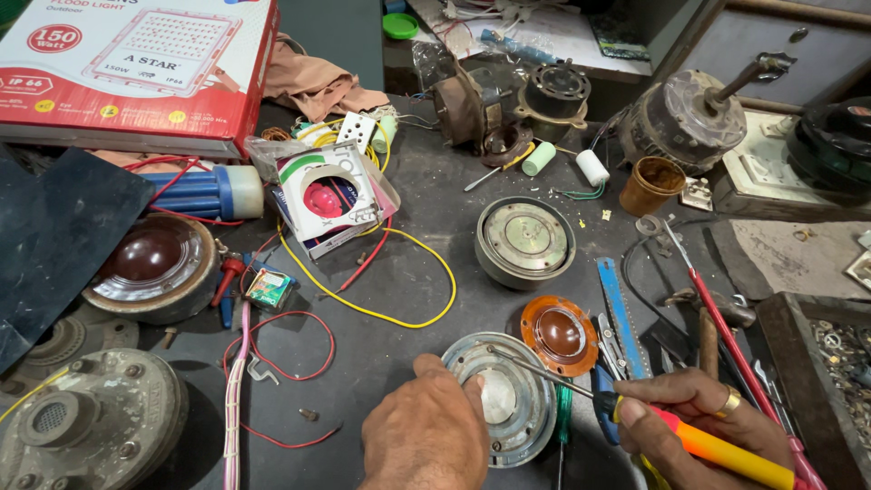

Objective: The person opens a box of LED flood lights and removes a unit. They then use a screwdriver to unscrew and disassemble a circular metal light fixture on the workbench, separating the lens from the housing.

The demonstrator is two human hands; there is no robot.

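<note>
From the head camera, your left hand (426, 436) presses down on the near rim of the round metal housing (502, 399), fingers closed on its edge, pinning it flat against the bench (399, 299). Your right hand (703, 413) is wrapped tight around the orange-handled screwdriver (653, 419), its shaft slanting up-left across the housing so the tip meets the far rim. Just beyond the tip lies a brown dome diaphragm (560, 334); right of the shaft, a blue file (622, 316).

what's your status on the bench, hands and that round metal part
Left hand steadying round metal housing at its rim. Right hand gripping orange-handled screwdriver, tip over housing. Orange-rimmed diaphragm and blue tool lie close alongside.
</note>
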